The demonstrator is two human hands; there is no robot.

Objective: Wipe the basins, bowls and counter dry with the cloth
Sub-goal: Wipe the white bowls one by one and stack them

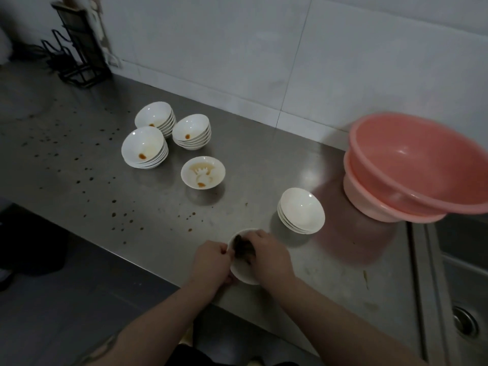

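My left hand point(211, 261) grips the rim of a small white bowl point(244, 276) at the counter's front edge. My right hand point(266, 256) holds a dark cloth point(244, 250) bunched inside that bowl. A single bowl point(202, 171) streaked with brown sauce stands in the middle. Three stacks of white bowls point(145, 147) point(155, 118) point(192, 132) with orange sauce spots stand behind it. A clean-looking stack point(301, 210) sits to the right. Two nested pink basins point(412, 167) stand at the far right.
The steel counter point(79, 165) is speckled with dark and orange drops on its left half. A black wire rack point(76, 46) stands at the back left against the tiled wall. A sink point(464, 299) with a drain lies at the right edge.
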